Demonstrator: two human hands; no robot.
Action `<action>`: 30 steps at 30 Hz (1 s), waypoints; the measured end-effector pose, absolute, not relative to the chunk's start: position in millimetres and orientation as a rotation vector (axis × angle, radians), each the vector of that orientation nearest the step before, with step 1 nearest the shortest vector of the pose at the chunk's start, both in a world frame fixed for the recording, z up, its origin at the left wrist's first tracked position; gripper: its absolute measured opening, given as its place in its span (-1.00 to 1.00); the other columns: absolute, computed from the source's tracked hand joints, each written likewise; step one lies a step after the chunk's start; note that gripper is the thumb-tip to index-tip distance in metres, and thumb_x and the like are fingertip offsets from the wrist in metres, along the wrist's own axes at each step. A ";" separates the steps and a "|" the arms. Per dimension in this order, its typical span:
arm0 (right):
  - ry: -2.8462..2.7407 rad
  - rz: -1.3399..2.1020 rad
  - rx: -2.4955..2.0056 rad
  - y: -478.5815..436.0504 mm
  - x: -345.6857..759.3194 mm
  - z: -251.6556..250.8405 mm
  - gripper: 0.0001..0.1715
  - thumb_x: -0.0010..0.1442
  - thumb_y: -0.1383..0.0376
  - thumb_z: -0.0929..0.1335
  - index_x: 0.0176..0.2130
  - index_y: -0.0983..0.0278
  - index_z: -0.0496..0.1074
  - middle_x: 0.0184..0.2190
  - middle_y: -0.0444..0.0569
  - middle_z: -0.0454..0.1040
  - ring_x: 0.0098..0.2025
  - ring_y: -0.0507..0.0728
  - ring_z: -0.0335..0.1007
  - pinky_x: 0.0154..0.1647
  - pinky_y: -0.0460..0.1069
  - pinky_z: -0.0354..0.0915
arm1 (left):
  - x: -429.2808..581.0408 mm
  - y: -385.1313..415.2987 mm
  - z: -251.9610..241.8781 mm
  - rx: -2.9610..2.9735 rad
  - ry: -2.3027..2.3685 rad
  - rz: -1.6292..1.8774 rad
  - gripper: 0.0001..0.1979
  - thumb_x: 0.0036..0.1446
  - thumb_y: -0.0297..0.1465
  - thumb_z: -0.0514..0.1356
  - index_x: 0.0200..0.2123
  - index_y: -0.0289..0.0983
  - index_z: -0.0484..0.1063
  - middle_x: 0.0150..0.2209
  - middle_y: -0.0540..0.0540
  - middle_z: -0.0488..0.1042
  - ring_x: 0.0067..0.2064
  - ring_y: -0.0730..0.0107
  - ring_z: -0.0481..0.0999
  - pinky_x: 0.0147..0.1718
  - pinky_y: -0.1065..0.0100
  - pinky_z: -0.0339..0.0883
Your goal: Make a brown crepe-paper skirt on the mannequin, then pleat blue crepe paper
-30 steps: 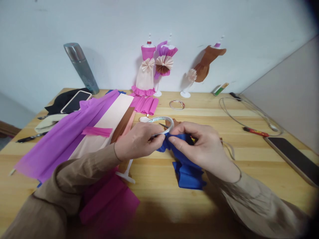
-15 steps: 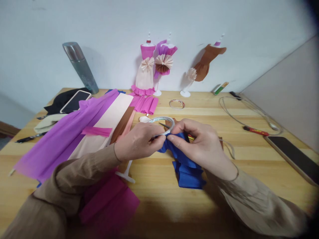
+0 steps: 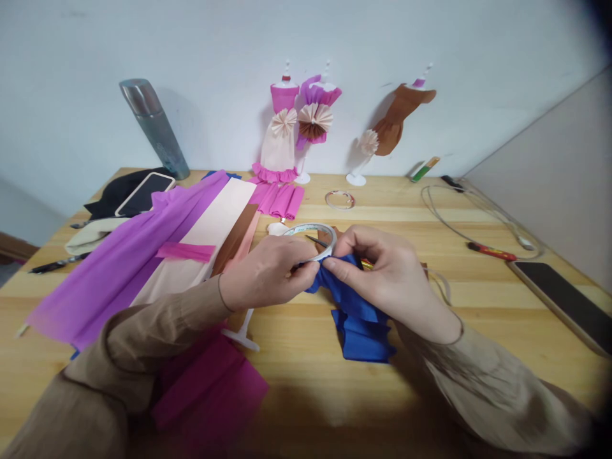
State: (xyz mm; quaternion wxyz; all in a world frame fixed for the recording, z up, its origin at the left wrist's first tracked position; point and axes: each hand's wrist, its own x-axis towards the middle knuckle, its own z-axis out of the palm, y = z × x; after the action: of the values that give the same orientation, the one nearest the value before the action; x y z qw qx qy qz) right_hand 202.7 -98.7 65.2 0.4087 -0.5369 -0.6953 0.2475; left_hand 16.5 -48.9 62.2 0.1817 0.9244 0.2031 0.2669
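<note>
A roll of tape point(image 3: 331, 237), white with print on its inner face, stands tilted above the table between my hands. My left hand point(image 3: 270, 269) is closed in a pinch on the roll's near edge. With thumb and forefinger together, my right hand point(image 3: 389, 274) pinches the blue crepe paper point(image 3: 366, 341) against the right side of the roll. The gathered blue strip hangs below that hand to the table. A dark pointed tip point(image 3: 316, 241) shows through the ring; what it belongs to is hidden. Below my left hand a white stand base point(image 3: 243, 338) lies on its side.
Purple point(image 3: 115, 274) and cream crepe paper point(image 3: 220, 207) lie left, magenta paper point(image 3: 215, 389) in front. Small dress forms point(image 3: 284, 131) in paper dresses stand at the wall, near a tilted bottle point(image 3: 157, 131). On the right are a phone point(image 3: 561, 303) and a cable point(image 3: 482, 191).
Little differs. My right hand has shifted very slightly with its pinch unchanged, and my left hand stays in place on the tape roll.
</note>
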 end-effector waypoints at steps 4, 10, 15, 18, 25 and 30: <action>-1.691 0.784 -1.354 -95.2 201.3 64.0 -0.69 -0.01 0.25 0.42 -0.58 0.21 0.21 -0.62 -0.18 0.26 -0.56 0.01 0.13 -0.54 -0.05 0.11 | 15.9 -45.6 61.0 2.661 0.394 0.749 -0.72 0.20 -0.54 -0.01 -0.56 -0.25 0.09 -0.57 0.06 0.15 -0.47 0.50 0.16 -0.43 0.39 0.08; -1.788 0.632 -1.442 -94.0 204.1 63.2 -0.73 0.05 0.22 0.40 -0.55 0.23 0.27 -0.59 -0.14 0.33 -0.52 0.04 0.19 -0.48 -0.03 0.14 | 11.7 -35.4 62.2 2.567 0.418 0.640 -0.73 0.24 -0.48 -0.02 -0.54 -0.27 0.17 -0.56 0.06 0.19 -0.48 0.52 0.18 -0.45 0.42 0.09; -1.832 0.633 -1.398 -94.8 208.9 68.4 -0.85 0.11 0.28 0.35 -0.48 0.26 0.37 -0.57 -0.13 0.39 -0.50 0.04 0.27 -0.45 -0.04 0.19 | 10.3 -33.7 65.6 2.502 0.523 0.630 -0.73 0.25 -0.43 -0.01 -0.50 -0.31 0.29 -0.54 0.04 0.24 -0.48 0.54 0.21 -0.45 0.44 0.10; -1.841 0.599 -1.398 -95.1 208.7 69.7 -0.84 0.11 0.30 0.34 -0.50 0.25 0.37 -0.58 -0.14 0.39 -0.50 0.03 0.28 -0.44 -0.05 0.20 | 10.7 -33.9 64.8 2.510 0.535 0.619 -0.73 0.25 -0.43 -0.01 -0.51 -0.31 0.29 -0.55 0.05 0.25 -0.48 0.54 0.21 -0.45 0.44 0.10; -1.892 0.634 -1.287 -100.3 202.7 70.2 -0.89 0.11 0.34 0.36 -0.46 0.24 0.40 -0.54 -0.13 0.44 -0.48 0.05 0.32 -0.42 -0.03 0.25 | 12.5 -35.4 63.5 2.538 0.530 0.624 -0.72 0.21 -0.49 0.00 -0.57 -0.27 0.10 -0.58 0.09 0.11 -0.52 0.56 0.11 -0.49 0.41 0.01; -1.863 0.643 -1.287 -100.6 202.1 71.1 -0.88 0.11 0.35 0.36 -0.47 0.23 0.42 -0.53 -0.12 0.47 -0.46 0.07 0.36 -0.40 -0.01 0.28 | 12.8 -36.3 63.9 2.536 0.510 0.641 -0.72 0.21 -0.49 0.00 -0.56 -0.26 0.09 -0.58 0.09 0.11 -0.52 0.56 0.11 -0.49 0.40 0.01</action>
State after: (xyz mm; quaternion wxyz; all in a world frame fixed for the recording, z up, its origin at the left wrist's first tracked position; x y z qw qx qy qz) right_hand 202.1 -100.6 71.1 0.3839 -0.5049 -0.7308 0.2524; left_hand 12.8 -36.3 63.9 0.2362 0.9247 0.1858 0.2337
